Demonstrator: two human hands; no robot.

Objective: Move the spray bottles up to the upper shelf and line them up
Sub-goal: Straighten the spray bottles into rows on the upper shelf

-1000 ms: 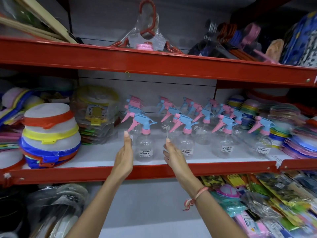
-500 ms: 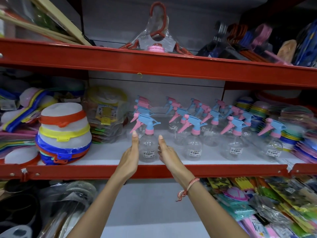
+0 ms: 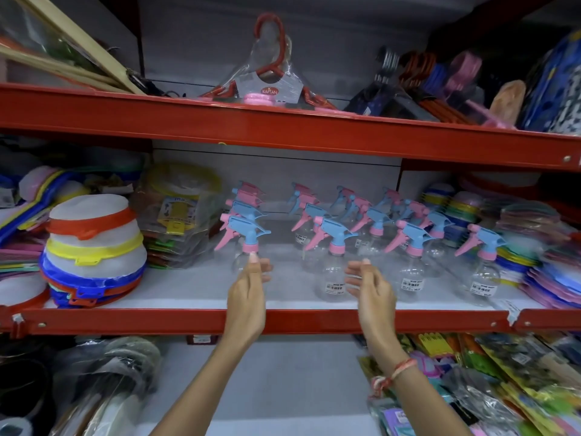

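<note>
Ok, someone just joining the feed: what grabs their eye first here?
Probably the rows of clear spray bottles with pink-and-blue triggers, on the middle shelf. Next, the two bare hands at the front row: the left hand at the leftmost bottle, the right hand beside the next one. Also the colourful stack of lidded containers at left.

Single head view, close, facing forward and slightly down at red shelf (image 3: 283, 320); both forearms reach in from below.
</note>
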